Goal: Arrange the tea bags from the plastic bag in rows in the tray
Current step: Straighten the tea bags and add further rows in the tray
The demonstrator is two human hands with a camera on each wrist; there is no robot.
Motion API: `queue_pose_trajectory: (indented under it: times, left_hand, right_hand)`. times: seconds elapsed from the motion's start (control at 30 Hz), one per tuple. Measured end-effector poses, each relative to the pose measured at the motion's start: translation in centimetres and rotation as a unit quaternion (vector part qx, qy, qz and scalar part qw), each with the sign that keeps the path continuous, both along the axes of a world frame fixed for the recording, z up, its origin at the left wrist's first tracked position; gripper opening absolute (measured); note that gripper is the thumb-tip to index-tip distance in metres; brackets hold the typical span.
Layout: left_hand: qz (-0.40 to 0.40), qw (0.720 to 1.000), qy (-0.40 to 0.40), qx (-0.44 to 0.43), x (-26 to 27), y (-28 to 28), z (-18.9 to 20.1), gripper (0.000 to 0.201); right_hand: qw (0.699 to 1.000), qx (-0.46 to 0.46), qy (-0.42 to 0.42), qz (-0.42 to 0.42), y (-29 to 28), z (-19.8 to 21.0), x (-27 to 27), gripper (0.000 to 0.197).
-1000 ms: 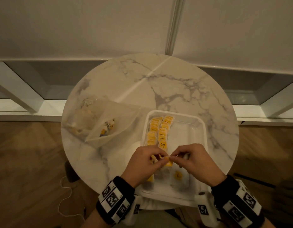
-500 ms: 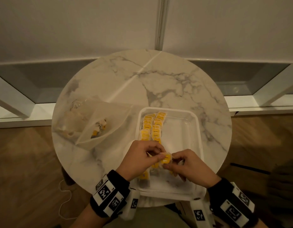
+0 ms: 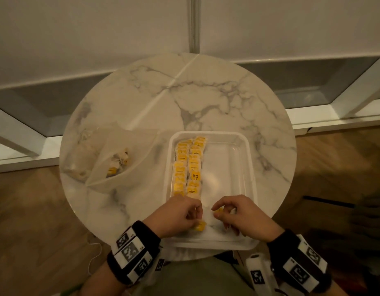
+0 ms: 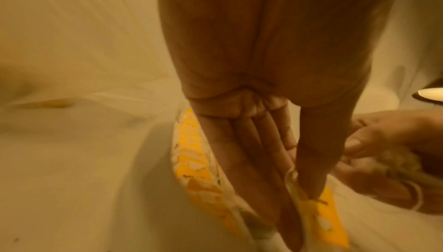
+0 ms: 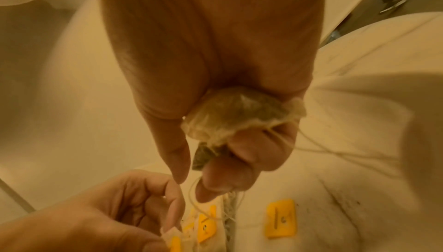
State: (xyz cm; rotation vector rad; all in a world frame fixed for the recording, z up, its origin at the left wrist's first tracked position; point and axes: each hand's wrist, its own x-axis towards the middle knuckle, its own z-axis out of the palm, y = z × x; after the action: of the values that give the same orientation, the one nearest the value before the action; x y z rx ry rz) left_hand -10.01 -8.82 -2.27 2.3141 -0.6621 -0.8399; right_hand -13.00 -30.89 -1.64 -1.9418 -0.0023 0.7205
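1. Tea bags (image 3: pixel 188 167) with yellow tags lie in two rows along the left side of the clear tray (image 3: pixel 246 146), running from its far end toward the near end.
2. Tray sits on the near right part of the round marble table (image 3: pixel 142 92); its near edge overhangs the table rim slightly.
3. Plastic bag (image 3: pixel 112 159) lies on the table left of the tray, apart from it, with a few tea bags visible through the film.
4. Left hand (image 3: pixel 178 214) is over the near left corner of the tray, thumb and fingers pinching a yellow-tagged tea bag (image 3: pixel 200 226) at the near end of the rows. The left wrist view shows the thumb pressing the paper edge of that bag (image 4: pixel 318 210) against the fingers.
5. Right hand (image 3: pixel 240 214) is just right of the left hand, over the near middle of the tray, fingers curled. The right wrist view shows a crumpled tea bag (image 5: pixel 239 112) tucked in the palm under the curled fingers, with its string trailing down between thumb and forefinger.
6. One separate yellow tag (image 5: pixel 280 218) lies on the tray floor beyond the right hand's fingertips.
7. Both wrists carry black bands with printed markers (image 3: pixel 129 251).
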Motion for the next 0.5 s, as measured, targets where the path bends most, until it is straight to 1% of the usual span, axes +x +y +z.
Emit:
queue_pose_trajectory:
  times: [0.1,0.23,0.33,0.5]
  left_hand:
    - [-0.012,0.997,-0.051,0.060,0.3,-0.7,-0.2,0.005]
    - [0.001,0.980,-0.138,0.146,0.5,-1.3,0.0,0.006]
    - [0.012,0.973,-0.168,0.159,0.7,-1.3,-0.1,0.010]
    - [0.028,0.968,-0.186,0.167,1.3,-1.7,-0.6,0.012]
  right_hand:
    - [1.000,0.004,-0.001,-0.001,-0.3,-0.9,-0.5,0.012]
    - [0.999,0.022,-0.017,-0.020,-0.8,-1.5,-0.9,0.008]
    - [0.998,0.032,-0.040,-0.025,-1.0,-1.8,-1.0,0.008]
    - [0.996,-0.003,-0.087,0.004,-1.1,-2.4,-1.6,0.009]
